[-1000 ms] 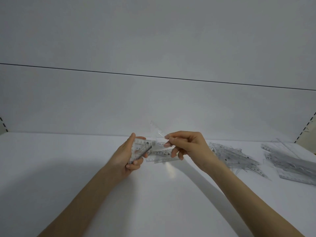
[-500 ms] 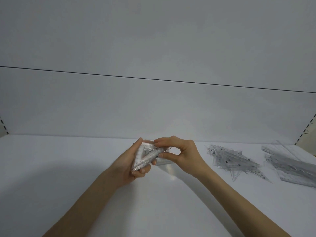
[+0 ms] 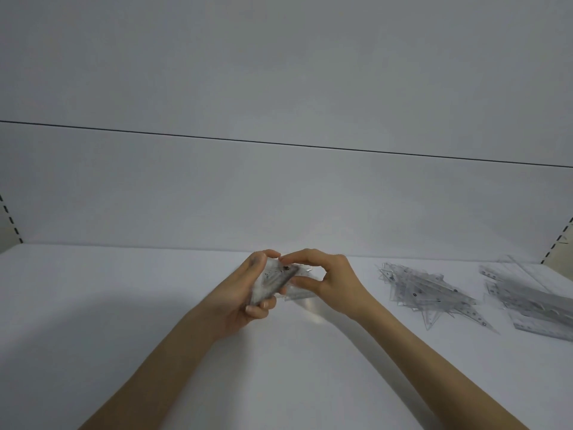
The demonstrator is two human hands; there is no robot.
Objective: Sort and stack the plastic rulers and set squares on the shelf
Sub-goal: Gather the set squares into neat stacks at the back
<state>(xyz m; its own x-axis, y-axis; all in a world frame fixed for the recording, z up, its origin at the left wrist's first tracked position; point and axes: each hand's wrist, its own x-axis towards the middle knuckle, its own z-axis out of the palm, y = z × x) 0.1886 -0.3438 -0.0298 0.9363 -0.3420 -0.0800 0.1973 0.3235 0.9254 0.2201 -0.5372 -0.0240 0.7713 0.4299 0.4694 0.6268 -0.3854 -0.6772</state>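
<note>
Clear plastic fills the middle of the frame: a small bundle of transparent set squares (image 3: 274, 280) is held just above the white shelf (image 3: 124, 305). The left hand (image 3: 245, 293) wraps it from the left, thumb on top and fingers curled underneath. The right hand (image 3: 331, 280) pinches the bundle's right end, with the forefinger on the upper edge and the thumb below. Fingers cover much of the bundle, so the pieces in it cannot be counted. Whether the scaled strip that shows under the right thumb belongs to it is unclear.

To the right of centre, well apart from the hands, a loose pile of clear triangular set squares (image 3: 424, 290) lies on the shelf with points sticking out in several directions. Just beside it, at the right edge of the frame, lies a heap of clear straight rulers (image 3: 533, 302), partly cut off by the frame. That makes two piles lying and one bundle in hand; the overlapping transparent pieces in each pile are too many and too blurred to count.

Behind stands a pale grey back panel (image 3: 279, 197) crossed by one thin dark seam (image 3: 279, 143). Two slotted uprights show, one at the left edge (image 3: 11, 218) and one at the right edge (image 3: 562, 234).
</note>
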